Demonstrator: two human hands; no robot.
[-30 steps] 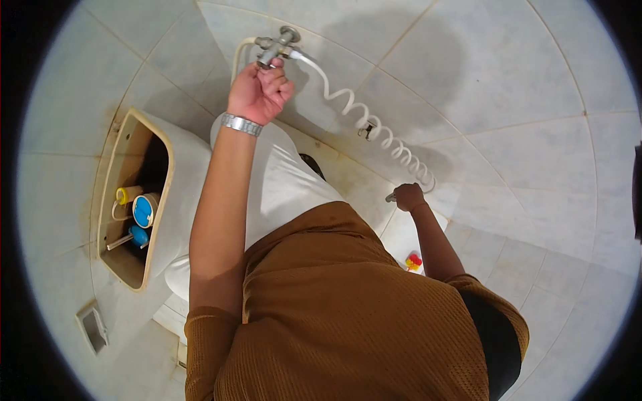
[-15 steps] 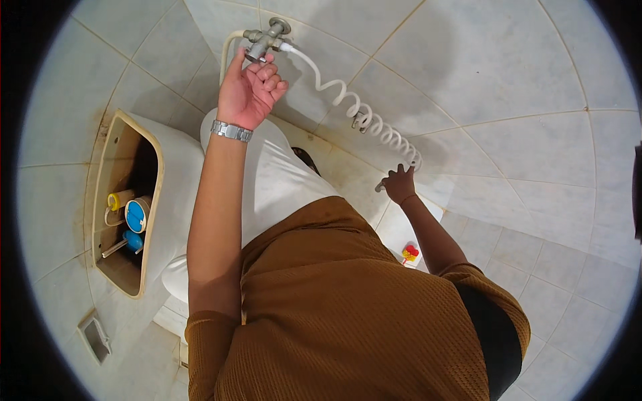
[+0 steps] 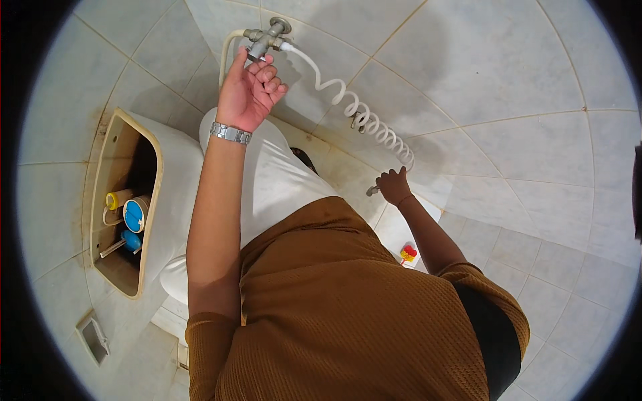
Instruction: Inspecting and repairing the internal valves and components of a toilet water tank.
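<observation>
Left hand [image 3: 251,93]: grip pinched on valve [image 3: 262,44]. Right hand [image 3: 394,186]: grip around sprayer [image 3: 372,191]. Coiled hose [image 3: 380,131] already connected at valve (tank [image 3: 177,160] uncovered); water flow unclear.

The angle valve [image 3: 264,44] is silver-grey and the coiled hose [image 3: 378,127] white. Pale grey wall tiles [image 3: 508,73] show a grid of brownish grout lines [image 3: 400,29]; the brown shirt [image 3: 341,314] is finely waffle-patterned. Cistern fittings [image 3: 135,215] are blue and yellow.
</observation>
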